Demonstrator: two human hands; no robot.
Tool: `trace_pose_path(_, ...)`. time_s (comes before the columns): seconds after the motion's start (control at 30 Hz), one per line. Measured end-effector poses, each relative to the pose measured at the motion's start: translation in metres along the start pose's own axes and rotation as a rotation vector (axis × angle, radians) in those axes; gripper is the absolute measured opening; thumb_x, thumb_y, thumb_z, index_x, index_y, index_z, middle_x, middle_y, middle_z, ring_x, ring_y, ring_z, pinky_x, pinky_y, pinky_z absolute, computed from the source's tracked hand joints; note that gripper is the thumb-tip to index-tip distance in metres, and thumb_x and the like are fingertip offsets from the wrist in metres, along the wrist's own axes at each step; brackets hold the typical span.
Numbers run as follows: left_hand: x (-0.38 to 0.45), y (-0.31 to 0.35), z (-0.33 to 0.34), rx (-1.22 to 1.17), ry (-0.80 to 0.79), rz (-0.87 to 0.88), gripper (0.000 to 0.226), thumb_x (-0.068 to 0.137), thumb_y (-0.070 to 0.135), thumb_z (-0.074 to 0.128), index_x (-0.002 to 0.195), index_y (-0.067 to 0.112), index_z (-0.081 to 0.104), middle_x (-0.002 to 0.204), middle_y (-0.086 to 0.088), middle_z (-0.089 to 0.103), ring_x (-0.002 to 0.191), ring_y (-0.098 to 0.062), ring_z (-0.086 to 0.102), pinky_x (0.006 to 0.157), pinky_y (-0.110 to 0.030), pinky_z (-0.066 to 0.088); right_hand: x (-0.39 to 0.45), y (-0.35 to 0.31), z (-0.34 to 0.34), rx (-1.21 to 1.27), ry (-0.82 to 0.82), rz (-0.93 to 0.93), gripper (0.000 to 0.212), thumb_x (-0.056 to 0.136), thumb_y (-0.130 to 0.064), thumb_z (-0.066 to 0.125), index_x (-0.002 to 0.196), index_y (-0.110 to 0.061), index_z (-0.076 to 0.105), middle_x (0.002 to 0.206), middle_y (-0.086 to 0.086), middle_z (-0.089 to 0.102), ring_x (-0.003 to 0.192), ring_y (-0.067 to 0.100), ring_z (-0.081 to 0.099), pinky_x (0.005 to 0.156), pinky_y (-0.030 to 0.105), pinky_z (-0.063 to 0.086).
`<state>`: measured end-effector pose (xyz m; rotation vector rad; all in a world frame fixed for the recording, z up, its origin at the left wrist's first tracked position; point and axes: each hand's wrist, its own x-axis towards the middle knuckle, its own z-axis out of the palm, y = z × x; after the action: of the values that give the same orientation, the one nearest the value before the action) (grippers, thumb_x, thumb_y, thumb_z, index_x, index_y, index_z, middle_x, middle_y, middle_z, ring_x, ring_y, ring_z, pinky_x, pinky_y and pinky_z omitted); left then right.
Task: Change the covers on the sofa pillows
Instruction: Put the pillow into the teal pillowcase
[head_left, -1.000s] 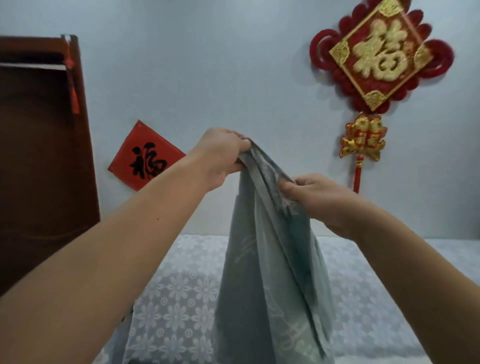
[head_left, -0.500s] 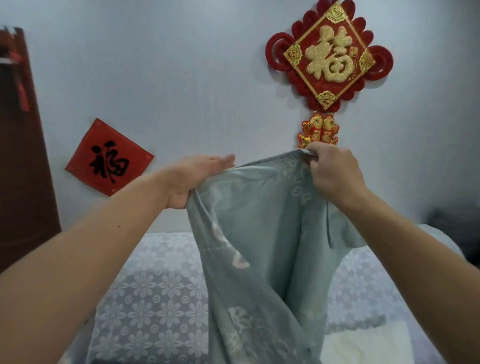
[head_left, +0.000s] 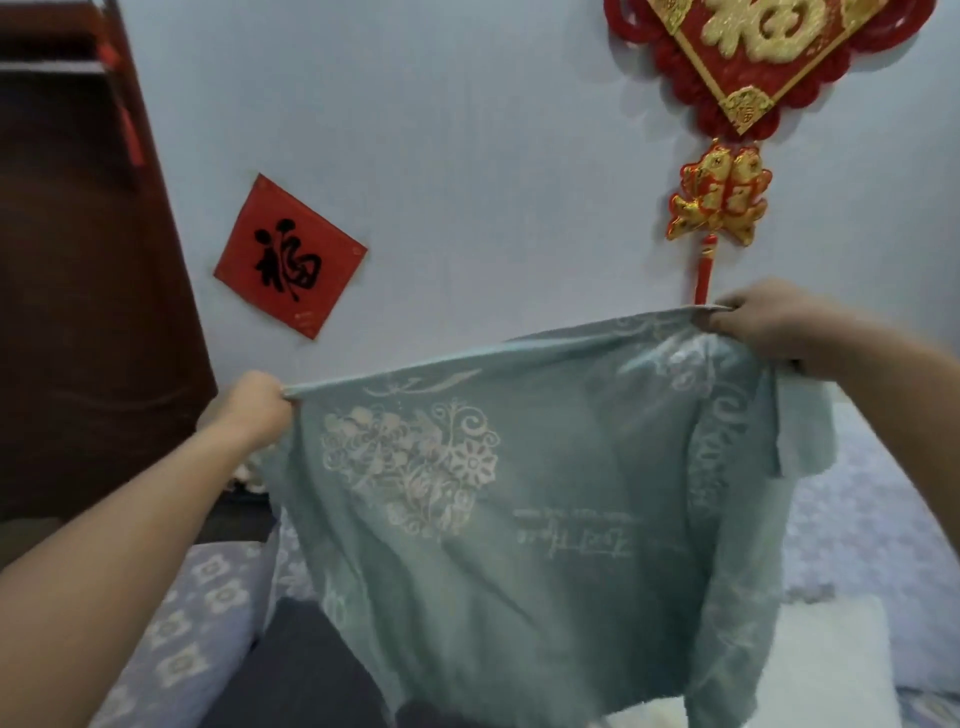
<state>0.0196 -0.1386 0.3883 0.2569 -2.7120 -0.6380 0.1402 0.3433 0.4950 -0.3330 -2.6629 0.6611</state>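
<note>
A pale green pillow cover with a white floral print hangs spread out in front of me, its top edge pulled taut. My left hand grips the cover's upper left corner. My right hand grips the upper right corner, held higher than the left. The cover hangs over the sofa, which wears a lace floral throw. A white bare pillow lies on the seat at the lower right, partly hidden by the cover.
A dark wooden door stands at the left. On the pale wall hang a red square paper with a black character and a large red-and-gold knot ornament. A dark cushion lies at the bottom.
My hands have moved far apart, stretching the cover from a narrow bunch into a wide flat sheet. The left hand dropped lower. The view shifted down and to the left.
</note>
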Motion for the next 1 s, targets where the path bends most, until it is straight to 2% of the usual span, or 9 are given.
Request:
trace_pose_path(0.1,0.008,-0.031,-0.016,0.015,0.095,-0.257,0.028,0.091,0.019,0.054,0.112,0.007,0.066,0.118,-0.023,0.066,0.103,-0.042,0.065,0.086,-0.046,0.053,-0.018,-0.007,0.030,0.156,-0.371,0.079,0.022,0.096,-0.035,0.065,0.092,-0.017,0.076,0.098,0.008,0.074,0.094,0.029,0.068,0.083,0.039,0.056)
trace_pose_path(0.23,0.031,-0.039,-0.059,-0.838,0.036,-0.359,0.038,0.089,0.000,0.031,0.113,0.007,0.061,0.089,-0.018,0.067,0.070,-0.035,0.066,0.054,-0.049,0.060,-0.028,-0.022,0.066,0.372,-0.692,0.026,0.023,0.100,-0.024,0.059,0.106,-0.009,0.074,0.106,0.014,0.076,0.098,0.029,0.073,0.090,0.044,0.057)
trace_pose_path(0.4,0.067,-0.006,-0.108,-1.052,0.003,-0.183,0.028,0.092,0.017,0.039,0.088,0.021,0.067,0.093,-0.006,0.069,0.083,-0.027,0.068,0.079,-0.046,0.052,-0.040,-0.052,0.101,0.916,-0.795,0.041,0.028,0.091,-0.008,0.054,0.113,0.003,0.066,0.110,0.023,0.071,0.093,0.028,0.071,0.075,0.035,0.062)
trace_pose_path(0.5,0.096,0.037,-0.093,-1.075,-0.139,0.009,0.009,0.085,0.023,0.056,0.080,0.021,0.063,0.069,0.001,0.059,0.063,-0.019,0.061,0.065,-0.031,0.047,-0.047,-0.060,0.133,1.118,-0.784,0.083,0.026,0.093,-0.006,0.052,0.112,0.004,0.066,0.108,0.025,0.070,0.087,0.030,0.072,0.069,0.036,0.062)
trace_pose_path(0.63,0.116,0.108,0.012,-1.051,-0.417,0.228,0.029,0.084,0.014,0.071,0.110,0.017,0.059,0.090,0.000,0.066,0.078,-0.016,0.061,0.062,-0.025,0.047,-0.078,-0.039,0.204,1.244,-0.745,0.292,0.032,0.095,-0.007,0.052,0.124,0.003,0.063,0.120,0.026,0.067,0.098,0.033,0.070,0.078,0.039,0.062)
trace_pose_path(0.7,0.099,0.127,0.090,-0.922,-0.523,0.313,0.054,0.091,0.007,0.068,0.140,0.015,0.048,0.117,0.000,0.063,0.104,-0.016,0.058,0.076,-0.026,0.049,-0.108,-0.020,0.248,1.298,-0.720,0.473,0.032,0.096,-0.007,0.053,0.125,0.003,0.063,0.122,0.026,0.067,0.102,0.034,0.070,0.079,0.039,0.061)
trace_pose_path(0.77,0.052,0.122,0.191,-0.697,-0.687,0.436,0.069,0.097,0.008,0.063,0.156,0.013,0.029,0.145,-0.002,0.047,0.131,-0.013,0.045,0.097,-0.012,0.036,-0.151,0.015,0.304,1.315,-0.665,0.724,0.036,0.094,-0.007,0.055,0.128,0.004,0.061,0.124,0.026,0.066,0.115,0.040,0.064,0.097,0.046,0.054)
trace_pose_path(0.87,-0.067,0.041,0.304,-0.440,-0.874,0.515,0.051,0.102,0.021,0.059,0.150,0.016,0.045,0.155,0.001,0.041,0.145,-0.012,0.035,0.112,-0.014,0.020,-0.219,0.051,0.372,1.239,-0.602,1.019,0.039,0.091,-0.004,0.058,0.129,0.006,0.060,0.123,0.027,0.067,0.121,0.044,0.059,0.111,0.058,0.039)
trace_pose_path(1.0,-0.215,-0.107,0.352,-0.439,-0.768,0.349,0.025,0.091,0.029,0.055,0.108,0.023,0.072,0.115,0.006,0.064,0.111,-0.017,0.059,0.103,-0.023,0.041,-0.274,0.060,0.424,1.193,-0.479,1.329,0.033,0.094,0.008,0.050,0.126,0.010,0.058,0.117,0.030,0.068,0.109,0.045,0.066,0.095,0.055,0.053)
